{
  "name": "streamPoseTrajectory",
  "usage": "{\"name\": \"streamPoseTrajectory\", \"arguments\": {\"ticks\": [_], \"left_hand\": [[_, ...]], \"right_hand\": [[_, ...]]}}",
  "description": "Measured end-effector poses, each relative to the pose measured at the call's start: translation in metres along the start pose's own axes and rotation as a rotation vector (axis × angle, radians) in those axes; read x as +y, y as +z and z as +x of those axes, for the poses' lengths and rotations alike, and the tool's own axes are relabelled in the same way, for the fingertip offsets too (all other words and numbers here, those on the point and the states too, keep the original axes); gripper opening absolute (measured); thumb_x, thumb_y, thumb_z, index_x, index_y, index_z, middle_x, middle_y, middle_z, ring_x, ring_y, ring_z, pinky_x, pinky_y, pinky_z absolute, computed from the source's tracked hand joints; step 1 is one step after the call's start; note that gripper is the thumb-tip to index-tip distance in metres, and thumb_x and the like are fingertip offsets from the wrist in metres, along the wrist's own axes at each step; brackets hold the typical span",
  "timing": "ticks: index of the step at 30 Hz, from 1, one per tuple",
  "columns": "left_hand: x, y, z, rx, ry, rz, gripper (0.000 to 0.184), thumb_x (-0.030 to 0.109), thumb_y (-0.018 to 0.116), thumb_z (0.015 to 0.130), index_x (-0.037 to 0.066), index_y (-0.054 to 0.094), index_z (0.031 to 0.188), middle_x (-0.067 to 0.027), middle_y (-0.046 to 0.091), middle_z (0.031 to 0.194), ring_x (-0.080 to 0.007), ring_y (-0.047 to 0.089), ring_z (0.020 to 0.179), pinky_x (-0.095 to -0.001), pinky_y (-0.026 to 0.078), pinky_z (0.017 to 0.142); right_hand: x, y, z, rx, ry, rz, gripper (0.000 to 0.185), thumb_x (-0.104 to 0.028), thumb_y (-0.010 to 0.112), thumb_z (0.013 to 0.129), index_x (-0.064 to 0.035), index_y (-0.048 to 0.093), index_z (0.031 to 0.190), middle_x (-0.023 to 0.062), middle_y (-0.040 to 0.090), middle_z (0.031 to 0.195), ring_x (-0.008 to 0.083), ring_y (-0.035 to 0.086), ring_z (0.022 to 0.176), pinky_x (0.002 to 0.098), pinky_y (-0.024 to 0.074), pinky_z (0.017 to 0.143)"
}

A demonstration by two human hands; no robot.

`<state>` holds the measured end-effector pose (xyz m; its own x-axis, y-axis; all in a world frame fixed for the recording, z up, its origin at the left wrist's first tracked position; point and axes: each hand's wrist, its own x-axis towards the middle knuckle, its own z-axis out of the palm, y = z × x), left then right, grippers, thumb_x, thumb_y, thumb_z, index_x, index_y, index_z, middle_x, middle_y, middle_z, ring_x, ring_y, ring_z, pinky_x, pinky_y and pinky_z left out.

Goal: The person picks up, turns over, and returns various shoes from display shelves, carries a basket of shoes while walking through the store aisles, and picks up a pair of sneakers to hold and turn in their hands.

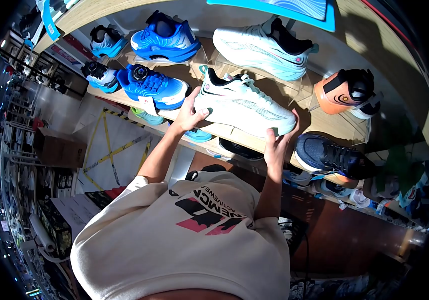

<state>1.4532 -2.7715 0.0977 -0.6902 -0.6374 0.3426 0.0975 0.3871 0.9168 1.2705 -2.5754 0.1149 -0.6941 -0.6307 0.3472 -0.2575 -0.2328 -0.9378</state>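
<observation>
A white running shoe (244,105) with pale green trim and black lining is at the shelf's front edge, between my two hands. My left hand (190,114) grips its heel end, thumb on the near side. At the toe, my right hand (279,145) has its thumb against the near side and fingers round the tip. Whether the sole rests on the wooden shelf (309,107) I cannot tell. Just left of my left hand stands a blue running shoe (157,90) with a white tag. A dark navy shoe (327,155) lies right of my right hand.
Behind stand a larger-looking white shoe (262,47), another blue shoe (167,40) and an orange shoe (342,92) on clear stands. An upper shelf (102,15) overhangs them. More shoes fill the lower shelf. A cardboard box (59,147) and yellow floor tape (112,152) lie left.
</observation>
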Motion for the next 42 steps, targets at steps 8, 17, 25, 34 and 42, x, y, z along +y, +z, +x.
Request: {"name": "streamPoseTrajectory", "arguments": {"ticks": [8,17,25,34,42], "left_hand": [[0.019,0.006,0.001,-0.025,-0.013,-0.001,0.078,0.043,0.065,0.07,-0.01,0.035,0.119,-0.0183,0.054,0.104,-0.0201,0.05,0.098,-0.031,0.04,0.086],[0.026,0.011,0.0,-0.067,-0.013,-0.025,0.073,0.027,0.068,0.068,-0.007,0.033,0.123,-0.0162,0.053,0.106,-0.0191,0.049,0.099,-0.0299,0.038,0.089],[0.03,0.014,-0.001,-0.062,0.139,0.274,0.082,0.015,0.063,0.064,-0.008,0.019,0.13,-0.0209,0.04,0.118,-0.0267,0.04,0.109,-0.0324,0.029,0.097],[-0.003,0.013,-0.017,0.039,0.24,0.494,0.103,0.034,0.067,0.071,-0.009,-0.001,0.136,-0.0235,0.005,0.143,-0.031,0.007,0.133,-0.0372,0.005,0.107],[0.032,0.041,-0.011,0.245,0.619,0.381,0.087,0.027,0.063,0.079,0.0,0.003,0.135,-0.0233,0.017,0.138,-0.035,0.022,0.127,-0.0466,0.016,0.105]], "right_hand": [[-0.007,0.0,0.001,0.006,0.075,0.096,0.084,-0.035,0.061,0.077,-0.0084,0.008,0.136,0.0207,0.029,0.125,0.0281,0.037,0.114,0.0397,0.0348,0.092],[-0.003,-0.004,0.005,-0.031,0.013,0.19,0.085,-0.026,0.062,0.075,-0.0091,0.007,0.138,0.0198,0.028,0.128,0.0278,0.034,0.117,0.0405,0.0302,0.098],[-0.012,0.003,0.001,0.037,-0.011,0.112,0.079,-0.009,0.061,0.08,-0.0043,0.007,0.138,0.0195,0.036,0.123,0.0251,0.041,0.11,0.036,0.0351,0.094],[0.012,0.008,-0.012,0.166,-0.186,-0.383,0.081,-0.019,0.066,0.076,0.0009,0.017,0.137,0.0291,0.017,0.138,0.0452,0.022,0.127,0.0454,0.0242,0.103],[-0.009,0.003,-0.043,0.224,-0.522,-0.439,0.039,0.0,0.055,0.073,0.0002,0.048,0.112,0.0196,0.039,0.128,0.0377,0.037,0.122,0.0449,0.0346,0.099]]}}
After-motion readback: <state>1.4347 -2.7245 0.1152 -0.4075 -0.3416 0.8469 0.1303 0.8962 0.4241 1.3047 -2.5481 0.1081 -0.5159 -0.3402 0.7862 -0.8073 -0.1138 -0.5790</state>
